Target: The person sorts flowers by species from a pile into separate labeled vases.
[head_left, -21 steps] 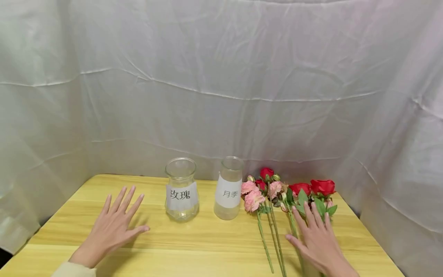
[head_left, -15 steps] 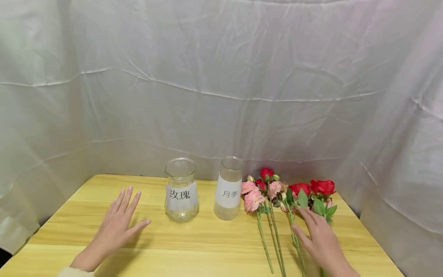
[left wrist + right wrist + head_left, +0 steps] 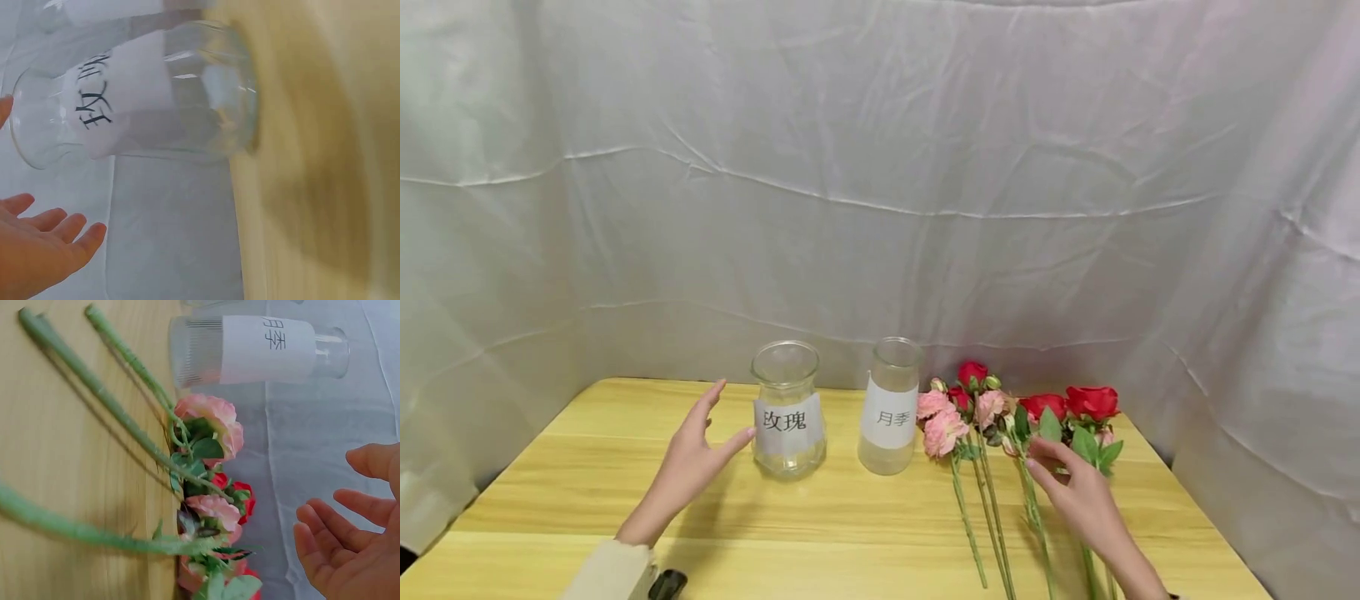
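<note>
My left hand (image 3: 688, 467) is raised just left of a flared glass vase (image 3: 788, 463) with a paper label. Its thumb is spread toward the vase; in the left wrist view a gap lies between most fingers and the glass (image 3: 206, 125). A straighter labelled glass vase (image 3: 886, 460) stands to the right. Above the stems at the right, my right hand (image 3: 1081, 500) hovers with loosely bent fingers, holding nothing. Near it lie red roses (image 3: 1092, 402) with green leaves, and pink ruffled flowers (image 3: 945, 432) further left. The right wrist view shows long green stems (image 3: 112, 403).
Everything stands on a yellow wood-grain table (image 3: 820, 525). A grey cloth curtain (image 3: 880, 200) hangs behind and at both sides. Part of a dark object (image 3: 667, 584) shows by the left sleeve (image 3: 613, 573).
My left hand has moved right and turned side-on, closer to the flared vase. The right hand's spread fingers have drawn together and bent. The head view has shifted slightly.
</note>
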A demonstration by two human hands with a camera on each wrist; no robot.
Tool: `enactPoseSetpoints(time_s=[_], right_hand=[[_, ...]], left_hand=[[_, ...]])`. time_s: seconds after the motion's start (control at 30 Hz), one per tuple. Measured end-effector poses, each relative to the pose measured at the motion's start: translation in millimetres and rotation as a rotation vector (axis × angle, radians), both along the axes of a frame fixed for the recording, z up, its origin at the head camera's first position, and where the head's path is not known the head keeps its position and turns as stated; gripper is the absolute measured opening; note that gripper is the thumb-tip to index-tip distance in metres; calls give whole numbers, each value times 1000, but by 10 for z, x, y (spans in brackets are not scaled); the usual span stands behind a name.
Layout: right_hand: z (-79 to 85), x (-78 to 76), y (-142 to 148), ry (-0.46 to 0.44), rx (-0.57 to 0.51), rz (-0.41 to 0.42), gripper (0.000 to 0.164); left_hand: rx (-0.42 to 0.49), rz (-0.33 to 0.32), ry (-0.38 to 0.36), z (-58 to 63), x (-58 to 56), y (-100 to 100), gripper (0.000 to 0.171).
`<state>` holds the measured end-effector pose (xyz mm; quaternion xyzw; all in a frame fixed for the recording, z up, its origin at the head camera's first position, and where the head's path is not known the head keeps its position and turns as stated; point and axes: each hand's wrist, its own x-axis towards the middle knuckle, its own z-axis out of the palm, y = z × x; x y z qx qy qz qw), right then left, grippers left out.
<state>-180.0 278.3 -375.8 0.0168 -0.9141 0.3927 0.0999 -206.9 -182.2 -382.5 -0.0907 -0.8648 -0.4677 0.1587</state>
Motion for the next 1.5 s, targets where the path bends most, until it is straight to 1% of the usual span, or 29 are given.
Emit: enactPoseSetpoints(time_s=[0.13, 0.23, 0.33, 0.43, 0.57, 0.67, 0.8, 0.9, 1.2, 1.43, 1.5], right_hand=[[-32, -107, 0, -40, -67, 9, 44], [-64, -201, -22, -61, -124, 31, 46], [-110, -306, -61, -60, -169, 55, 43], [-164, -406, -107, -46, -189, 78, 38], [-231, -515, -158, -41, -200, 73, 36], [-264, -571, -190, -40, -210, 50, 34], [-298, -631, -211, -49, -191, 31, 34], [-323, -668, -207, -70, -183, 21, 34], [-416, -739, -173, -151, -203, 11, 35], [-399, -770, -201, -197, -111, -8, 34], [-401, -781, -208, -208, -112, -10, 34]], left_hand=[[125, -31, -50, 77, -157, 78, 87], [182, -59, -66, 120, -261, 136, 93], [225, -72, -77, 161, -343, 188, 96], [244, -74, -76, 188, -402, 229, 96], [264, -75, -78, 204, -463, 275, 94], [280, -75, -83, 209, -490, 304, 91], [302, -66, -82, 210, -507, 334, 85], [330, -63, -78, 201, -517, 351, 81], [400, -74, -55, 133, -516, 366, 79], [433, -62, -38, 98, -527, 388, 78], [448, -58, -33, 77, -532, 401, 77]])
